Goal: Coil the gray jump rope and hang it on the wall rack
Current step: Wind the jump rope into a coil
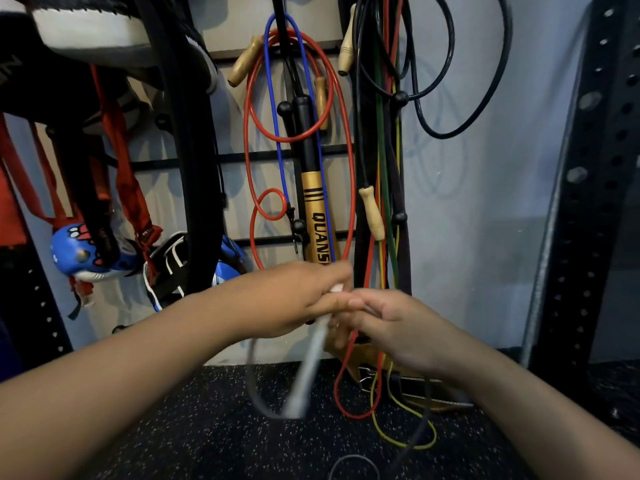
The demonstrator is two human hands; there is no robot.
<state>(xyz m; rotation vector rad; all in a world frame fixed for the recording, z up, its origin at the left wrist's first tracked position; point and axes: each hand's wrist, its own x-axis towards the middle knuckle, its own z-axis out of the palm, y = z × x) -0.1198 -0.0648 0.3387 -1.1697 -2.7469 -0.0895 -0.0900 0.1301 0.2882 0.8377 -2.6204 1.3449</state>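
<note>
The gray jump rope (254,386) hangs in loops below my hands, blurred by motion; its pale gray handle (310,368) slants down from between them. My left hand (294,299) is closed around the upper end of the handle and cord. Touching it from the right, my right hand (391,323) pinches the gray cord with thumb and fingers. A dark gray strand (412,441) drops from the right hand toward the floor. The wall rack (242,155) of black horizontal bars is straight ahead, above both hands.
Red (349,188), blue (277,140) and black (450,64) ropes with wooden handles hang on the rack, plus a gold-and-black stick (317,216). Boxing gloves (79,254) and red straps hang at left. A black perforated upright (595,168) stands at right. Resistance bands (401,427) trail onto the speckled floor.
</note>
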